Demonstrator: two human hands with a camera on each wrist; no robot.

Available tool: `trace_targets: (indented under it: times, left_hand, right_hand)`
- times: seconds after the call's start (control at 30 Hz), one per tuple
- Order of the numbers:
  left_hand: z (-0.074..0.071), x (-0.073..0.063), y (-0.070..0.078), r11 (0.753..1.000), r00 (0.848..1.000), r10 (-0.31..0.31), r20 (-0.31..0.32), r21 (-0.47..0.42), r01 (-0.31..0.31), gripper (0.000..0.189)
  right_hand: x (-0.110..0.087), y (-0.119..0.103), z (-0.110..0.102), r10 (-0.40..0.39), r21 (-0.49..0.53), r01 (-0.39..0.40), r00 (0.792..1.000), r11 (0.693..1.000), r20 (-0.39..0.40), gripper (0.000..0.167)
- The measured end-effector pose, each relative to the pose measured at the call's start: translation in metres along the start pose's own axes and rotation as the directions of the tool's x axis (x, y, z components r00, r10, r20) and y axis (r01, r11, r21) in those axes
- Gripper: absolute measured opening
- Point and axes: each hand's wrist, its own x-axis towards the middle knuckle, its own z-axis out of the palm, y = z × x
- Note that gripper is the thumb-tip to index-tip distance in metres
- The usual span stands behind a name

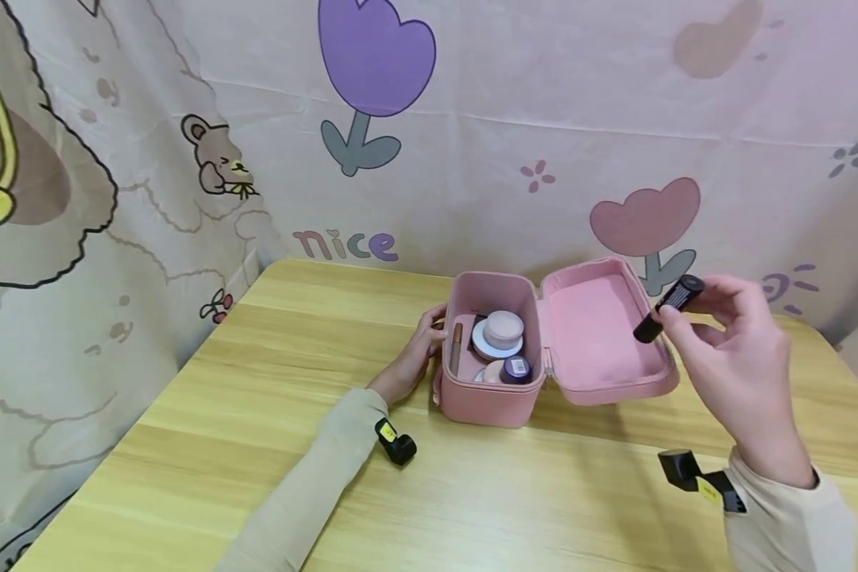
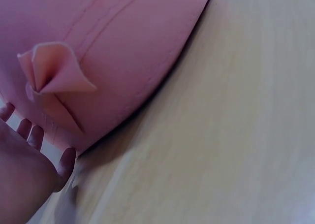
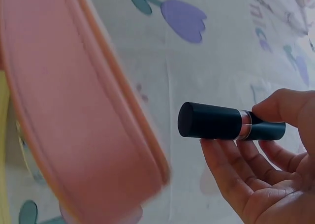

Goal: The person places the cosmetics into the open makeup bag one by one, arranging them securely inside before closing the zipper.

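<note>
A pink cosmetic case [image 1: 488, 407] stands on the table with its lid [image 1: 593, 338] swung out to the right. Against the case's left side rests my left hand [image 1: 413, 359]; in the left wrist view its fingers [image 2: 37, 137] touch the pink wall near a bow [image 2: 56, 69]. Above the lid's right edge, my right hand [image 1: 747, 357] pinches a black lipstick [image 1: 669, 307] between thumb and fingers, held tilted. The right wrist view shows the lipstick [image 3: 211, 120] with a clear reddish band. Inside the case lie round jars [image 1: 504, 327], a purple-lidded jar [image 1: 516, 369] and a brown stick [image 1: 457, 349].
The wooden table [image 1: 257, 397] spreads around the case. Behind it hangs a printed curtain [image 1: 472, 183] with flowers and bears. Small black cameras sit on both wrists, and the lid's pink wall [image 3: 74, 111] is close to the right hand's camera.
</note>
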Motion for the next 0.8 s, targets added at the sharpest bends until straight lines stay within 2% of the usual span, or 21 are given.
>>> trace_targets:
  times: [0.13,0.27,0.4,0.5,0.6,0.7,0.8]
  left_hand:
    - [0.005,0.002,-0.004,1.000,0.999,-0.011,0.035,0.001,0.011,0.070]
    - [0.005,0.001,-0.004,1.000,1.000,-0.002,0.019,-0.009,0.002,0.070]
    - [0.005,0.001,-0.001,1.000,1.000,0.010,0.005,-0.008,-0.010,0.071]
    - [0.004,0.000,-0.001,1.000,1.000,0.001,-0.006,0.007,-0.001,0.071]
    - [0.004,-0.002,0.000,1.000,1.000,-0.003,-0.012,0.019,0.003,0.071]
    - [0.002,-0.001,0.000,1.000,1.000,0.005,-0.015,0.021,-0.004,0.071]
    - [0.001,-0.001,0.000,1.000,1.000,0.009,-0.014,0.020,-0.008,0.071]
  right_hand:
    - [-0.004,-0.002,0.005,-0.060,-0.002,0.061,0.993,0.998,0.099,0.043]
    - [0.000,-0.008,0.014,-0.134,0.025,0.132,0.962,0.991,0.240,0.043]
    - [0.010,-0.019,0.026,-0.221,0.087,0.204,0.900,0.975,0.376,0.041]
    - [0.018,-0.026,0.035,-0.266,0.065,0.267,0.843,0.961,0.466,0.037]
    - [0.025,-0.032,0.043,-0.270,0.032,0.304,0.787,0.952,0.555,0.032]
    - [0.031,-0.037,0.051,-0.242,0.035,0.284,0.739,0.958,0.628,0.027]
    - [0.036,-0.041,0.060,-0.205,0.011,0.270,0.702,0.963,0.682,0.022]
